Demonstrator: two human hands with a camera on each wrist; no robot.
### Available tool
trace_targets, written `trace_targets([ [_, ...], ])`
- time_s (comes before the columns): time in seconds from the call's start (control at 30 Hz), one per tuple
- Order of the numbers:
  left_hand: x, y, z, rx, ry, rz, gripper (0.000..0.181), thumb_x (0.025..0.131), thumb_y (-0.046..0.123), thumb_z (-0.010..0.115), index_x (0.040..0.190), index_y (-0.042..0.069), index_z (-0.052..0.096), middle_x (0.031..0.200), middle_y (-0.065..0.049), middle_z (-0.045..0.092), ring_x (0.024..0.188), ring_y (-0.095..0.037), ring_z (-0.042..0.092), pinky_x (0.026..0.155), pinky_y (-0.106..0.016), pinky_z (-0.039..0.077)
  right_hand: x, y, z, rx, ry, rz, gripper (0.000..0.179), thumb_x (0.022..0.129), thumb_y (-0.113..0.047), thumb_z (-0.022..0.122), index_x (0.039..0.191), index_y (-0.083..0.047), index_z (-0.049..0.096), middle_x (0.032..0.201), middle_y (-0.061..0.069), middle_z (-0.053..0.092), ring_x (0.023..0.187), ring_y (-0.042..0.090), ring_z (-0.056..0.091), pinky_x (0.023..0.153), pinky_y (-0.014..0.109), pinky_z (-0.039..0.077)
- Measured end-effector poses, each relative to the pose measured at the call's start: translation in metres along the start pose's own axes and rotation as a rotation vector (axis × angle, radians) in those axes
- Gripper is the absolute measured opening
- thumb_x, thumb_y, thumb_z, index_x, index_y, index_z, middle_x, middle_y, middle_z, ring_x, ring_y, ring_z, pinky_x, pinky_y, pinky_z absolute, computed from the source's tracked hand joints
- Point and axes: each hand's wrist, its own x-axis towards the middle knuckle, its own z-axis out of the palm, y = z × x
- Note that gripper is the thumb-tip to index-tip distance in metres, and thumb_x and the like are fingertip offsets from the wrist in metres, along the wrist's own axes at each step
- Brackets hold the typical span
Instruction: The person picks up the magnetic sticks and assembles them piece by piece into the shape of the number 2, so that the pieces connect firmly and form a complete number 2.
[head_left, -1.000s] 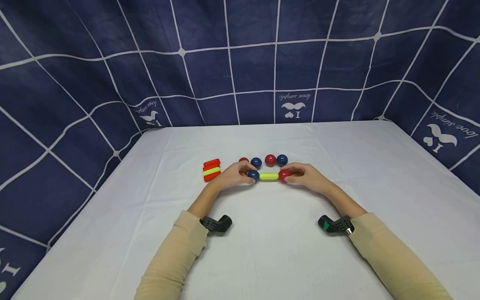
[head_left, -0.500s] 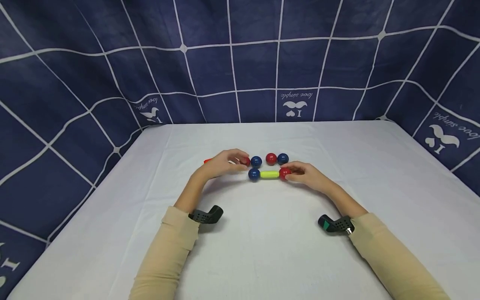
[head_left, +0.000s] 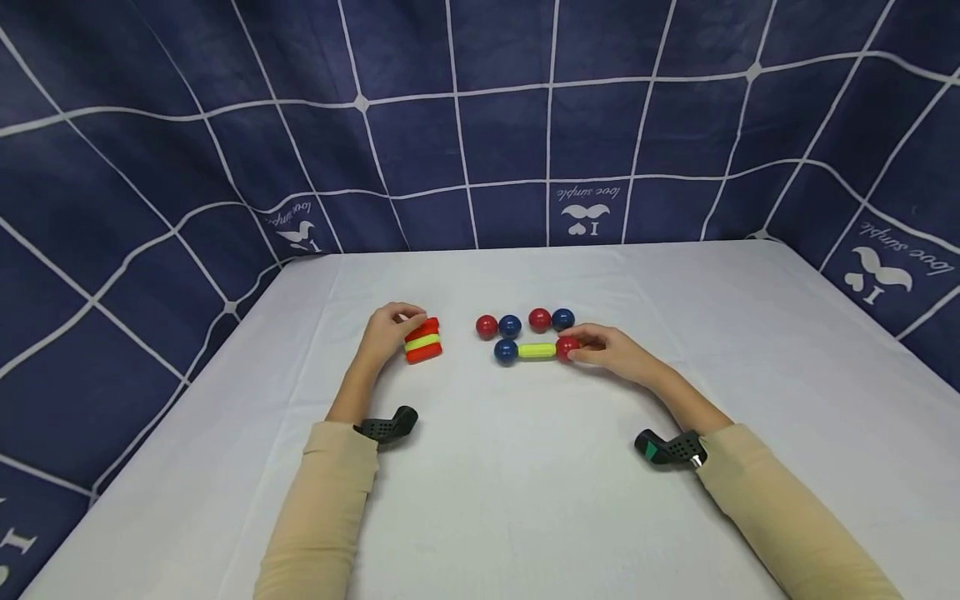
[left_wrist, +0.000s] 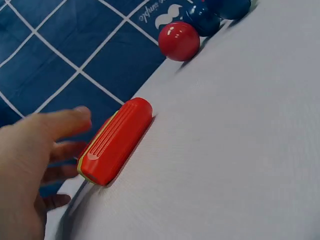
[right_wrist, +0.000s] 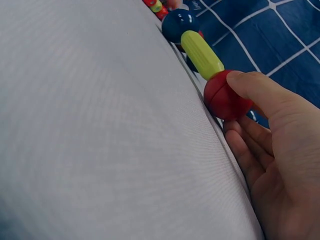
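In the head view, my left hand (head_left: 381,337) is at the far end of a small row of rods, its fingertips over a red rod (head_left: 430,326). A yellow rod (head_left: 422,342) and another red rod (head_left: 423,354) lie in front of it. The left wrist view has the thumb and loosely bent fingers beside the nearest red rod (left_wrist: 120,142), not closed round it. Between thumb and fingers, my right hand (head_left: 613,352) holds a red ball (right_wrist: 225,97). That ball is joined to a yellow-green rod (right_wrist: 202,54) with a blue ball (right_wrist: 177,25) at its other end.
Behind the joined piece stand a red ball (head_left: 487,327) and a blue ball (head_left: 510,326), then another red ball (head_left: 539,319) beside another blue ball (head_left: 562,319). A white cloth (head_left: 525,483) covers the table. Dark blue gridded curtain (head_left: 502,133) surrounds it.
My left hand has let go of the blue ball on the joined piece and moved left to the row of rods. My right hand stays on the red ball.
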Motion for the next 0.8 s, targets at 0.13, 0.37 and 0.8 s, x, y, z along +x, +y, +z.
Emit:
trace_targets([
  [0.13, 0.002, -0.008, 0.003, 0.011, 0.019, -0.047, 0.035, 0.088, 0.033, 0.056, 0.113, 0.009, 0.062, 0.121, -0.013, 0.051, 0.108, -0.027, 0.044, 0.095, -0.041, 0.038, -0.001, 0.001, 0.000, -0.004, 0.001, 0.000, 0.040, 0.086, -0.024, 0.060, 0.123, -0.010, 0.054, 0.117, 0.013, 0.058, 0.100, 0.021, 0.052, 0.088, 0.032, 0.042],
  [0.37, 0.002, -0.012, 0.004, 0.069, -0.022, -0.132, 0.046, 0.085, 0.044, 0.056, 0.115, 0.009, 0.061, 0.125, -0.011, 0.050, 0.118, -0.028, 0.042, 0.102, -0.046, 0.031, -0.002, 0.000, 0.001, -0.006, 0.003, -0.003, 0.041, 0.086, -0.024, 0.061, 0.123, -0.009, 0.054, 0.116, 0.013, 0.058, 0.100, 0.022, 0.052, 0.089, 0.032, 0.042],
  [0.8, 0.002, -0.014, 0.003, 0.000, 0.013, -0.112, 0.037, 0.088, 0.035, 0.056, 0.110, 0.006, 0.062, 0.114, -0.014, 0.056, 0.105, -0.025, 0.046, 0.093, -0.037, 0.038, -0.001, -0.001, 0.001, -0.026, 0.010, 0.002, 0.041, 0.086, -0.024, 0.061, 0.123, -0.009, 0.054, 0.113, 0.013, 0.059, 0.097, 0.021, 0.052, 0.086, 0.030, 0.042],
])
